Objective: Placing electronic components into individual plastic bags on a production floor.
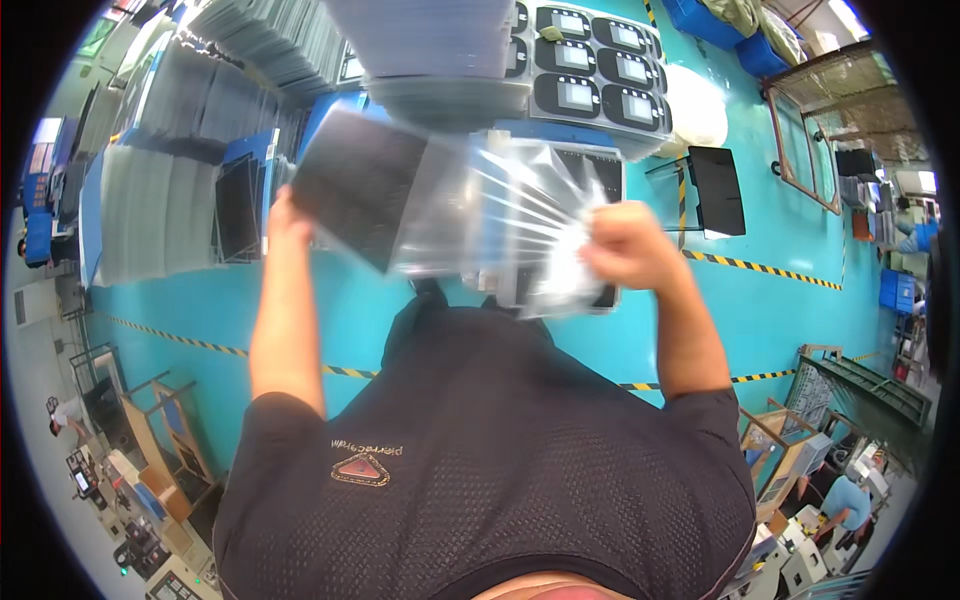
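A flat black panel [362, 192] is partly inside a clear plastic bag [500, 225], held up in front of my chest. My left hand [284, 215] grips the panel's left edge. My right hand [628, 243] is closed on the bag's right end, where the plastic is bunched and stretched. The picture is blurred by motion around the bag. My dark shirt fills the lower part of the view.
Ahead is a tray of several black framed screen parts [597, 68] and stacks of clear trays [440, 45]. More grey stacks [160, 210] stand at the left. A black panel on a stand [716, 190] sits right on the teal floor [780, 290]. Other workers are at far right.
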The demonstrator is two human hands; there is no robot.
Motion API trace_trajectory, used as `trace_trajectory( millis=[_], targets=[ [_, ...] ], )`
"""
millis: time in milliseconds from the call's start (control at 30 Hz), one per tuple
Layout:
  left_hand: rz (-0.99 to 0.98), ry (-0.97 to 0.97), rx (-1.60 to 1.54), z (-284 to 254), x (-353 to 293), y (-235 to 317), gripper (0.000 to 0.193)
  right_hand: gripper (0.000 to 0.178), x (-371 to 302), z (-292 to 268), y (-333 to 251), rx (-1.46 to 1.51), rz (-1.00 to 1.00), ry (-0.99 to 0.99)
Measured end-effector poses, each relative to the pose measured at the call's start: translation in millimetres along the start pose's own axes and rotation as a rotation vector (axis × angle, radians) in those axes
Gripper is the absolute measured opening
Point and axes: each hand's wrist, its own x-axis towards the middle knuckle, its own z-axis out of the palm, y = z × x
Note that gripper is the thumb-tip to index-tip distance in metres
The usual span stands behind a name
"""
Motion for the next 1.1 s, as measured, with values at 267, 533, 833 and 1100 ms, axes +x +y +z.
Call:
trace_trajectory(
  millis=[267,533,833,1100],
  targets=[
    [0.282,0.084,0.385,-164,-27,69,0.033,0.058,40,2,51,-0.472,0.657,0.244],
    [0.457,0.349,1.135,-203,-3,89,0.033,0.058,87,93,121,-1.0,0.38,0.139],
    [0.776,0.412,1.183,-192,91,305,0.059,0.044,90,121,123,-1.122,0.329,0.162],
    [0.687,0.19,1.637,-229,130,205,0.067,0.041,83,120,132,-1.129,0.291,0.159]
  ],
)
